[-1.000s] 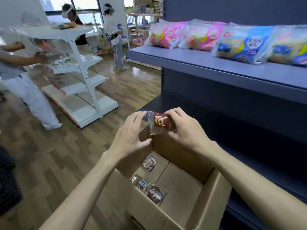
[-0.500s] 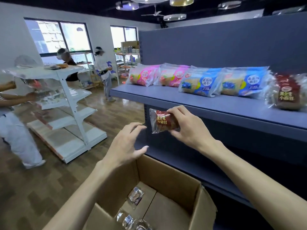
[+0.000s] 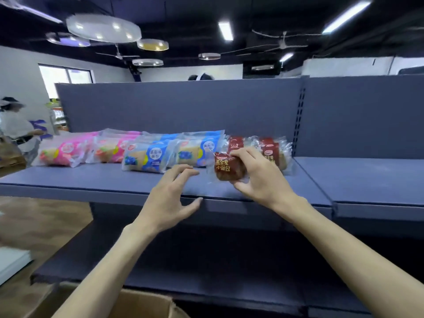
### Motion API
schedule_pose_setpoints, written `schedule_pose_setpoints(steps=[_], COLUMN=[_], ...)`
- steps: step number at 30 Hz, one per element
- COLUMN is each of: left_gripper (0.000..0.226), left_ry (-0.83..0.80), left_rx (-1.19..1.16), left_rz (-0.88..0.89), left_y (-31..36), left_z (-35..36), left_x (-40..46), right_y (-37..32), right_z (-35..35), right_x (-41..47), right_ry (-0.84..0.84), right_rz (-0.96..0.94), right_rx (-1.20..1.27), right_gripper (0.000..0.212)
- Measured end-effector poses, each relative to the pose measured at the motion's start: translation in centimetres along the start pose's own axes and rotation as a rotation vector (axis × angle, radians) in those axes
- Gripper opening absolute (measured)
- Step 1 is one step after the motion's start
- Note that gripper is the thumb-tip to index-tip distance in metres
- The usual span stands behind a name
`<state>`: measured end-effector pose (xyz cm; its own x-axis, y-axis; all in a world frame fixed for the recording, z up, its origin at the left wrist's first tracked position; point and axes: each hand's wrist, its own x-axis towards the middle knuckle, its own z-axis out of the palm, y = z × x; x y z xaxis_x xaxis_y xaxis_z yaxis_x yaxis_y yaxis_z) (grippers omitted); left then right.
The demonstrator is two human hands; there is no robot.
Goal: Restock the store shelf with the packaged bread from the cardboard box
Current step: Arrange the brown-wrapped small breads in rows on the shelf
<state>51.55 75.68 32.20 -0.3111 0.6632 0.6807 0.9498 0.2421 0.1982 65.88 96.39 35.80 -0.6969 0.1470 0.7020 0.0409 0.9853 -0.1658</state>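
Note:
My right hand [image 3: 259, 177] grips a small red-labelled bread packet [image 3: 226, 169] just above the blue-grey shelf [image 3: 91, 180], in front of two red packets [image 3: 270, 152] lying there. My left hand [image 3: 169, 198] hovers beside it with fingers spread and loosely curled, holding nothing. Blue packets [image 3: 149, 159] and pink packets [image 3: 66, 152] lie in a row further left on the same shelf. Only the top edge of the cardboard box [image 3: 137, 304] shows at the bottom of the view.
The shelf's right section [image 3: 367, 175] carries nothing. A lower shelf [image 3: 206, 278] runs beneath, above the box. A person [image 3: 18, 129] stands at the far left, and a white shelf corner [image 3: 11, 262] juts in at the lower left.
My view has tilted up from the box to the shelf. My right hand has carried the red packet up and right to the shelf; my left hand followed, empty.

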Motion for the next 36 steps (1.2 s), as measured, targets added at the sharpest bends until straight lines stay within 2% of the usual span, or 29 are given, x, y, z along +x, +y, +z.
schedule_pose_setpoints(steps=[4, 10, 18, 23, 26, 33, 36], left_gripper=[0.053, 0.045, 0.042, 0.042, 0.043, 0.043, 0.044], left_ry=[-0.016, 0.005, 0.041, 0.032, 0.034, 0.039, 0.048], left_rx=[-0.058, -0.043, 0.038, 0.043, 0.047, 0.057, 0.048], left_rz=[0.106, 0.125, 0.143, 0.116, 0.120, 0.157, 0.168], left_y=[3.9, 7.2, 7.2, 7.3, 7.3, 7.3, 7.2], left_z=[3.8, 8.2, 10.9, 10.9, 10.9, 10.9, 10.9], left_x=[5.0, 10.5, 11.6, 11.5, 11.5, 11.6, 11.6], right_y=[5.1, 10.6, 13.0, 13.1, 13.0, 11.7, 11.4], right_z=[-3.5, -5.7, -4.3, -3.6, -3.7, -3.7, -3.3], right_x=[-1.1, -0.9, 0.3, 0.1, -0.2, -0.2, -0.2], right_ry=[-0.014, -0.082, -0.150, -0.177, -0.199, -0.116, -0.078], right_rz=[0.058, 0.119, 0.259, 0.326, 0.324, 0.166, 0.137], right_rx=[-0.179, -0.387, -0.295, -0.169, -0.169, -0.346, -0.332], right_gripper=[0.057, 0.054, 0.045, 0.054, 0.066, 0.052, 0.048])
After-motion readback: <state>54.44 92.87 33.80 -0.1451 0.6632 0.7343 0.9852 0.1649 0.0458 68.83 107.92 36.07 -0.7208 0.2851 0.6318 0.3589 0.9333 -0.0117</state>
